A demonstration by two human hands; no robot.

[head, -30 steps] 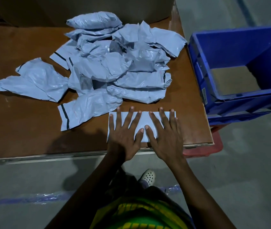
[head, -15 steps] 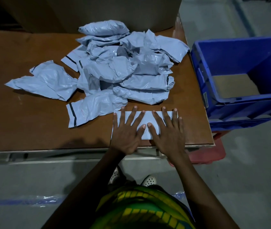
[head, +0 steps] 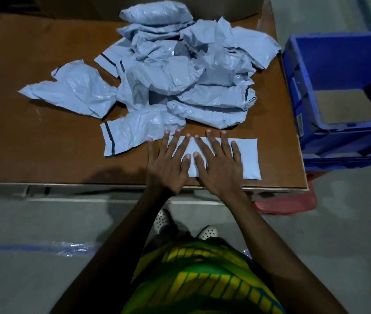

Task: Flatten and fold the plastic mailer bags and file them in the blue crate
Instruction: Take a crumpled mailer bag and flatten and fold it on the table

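The brown counter (head: 32,143) filled the upper left of the view, its near edge running across in front of the person. Off the counter's right edge stood the blue crate (head: 338,64), open at the top, with a pale flat bottom showing inside; whether it touched the counter could not be told. A heap of crumpled grey-blue mailer bags (head: 180,71) covered the far right part of the counter, reaching almost to the right edge. One crumpled bag (head: 73,89) lay spread at the heap's left side, toward the middle of the counter. Another bag with a black strip at its end (head: 134,130) lay at the near side of the heap, just beside the hands.

The flattened mailer bag (head: 248,157) lay as a smooth pale rectangle close to the near edge, toward the near right corner, its long side parallel to that edge. Both hands rested flat on top of it, palms down and fingers straight and spread, gripping nothing. The left hand (head: 166,164) covered the bag's left end, its outer fingers reaching past onto the bare counter and the strip bag. The right hand (head: 220,166) lay across the bag's middle, thumb nearly touching the left thumb. The bag's right end stuck out uncovered beyond the right hand.

A red object (head: 286,203) showed below the near right corner, and white perforated shoes (head: 161,219) stood on the grey floor (head: 44,223).
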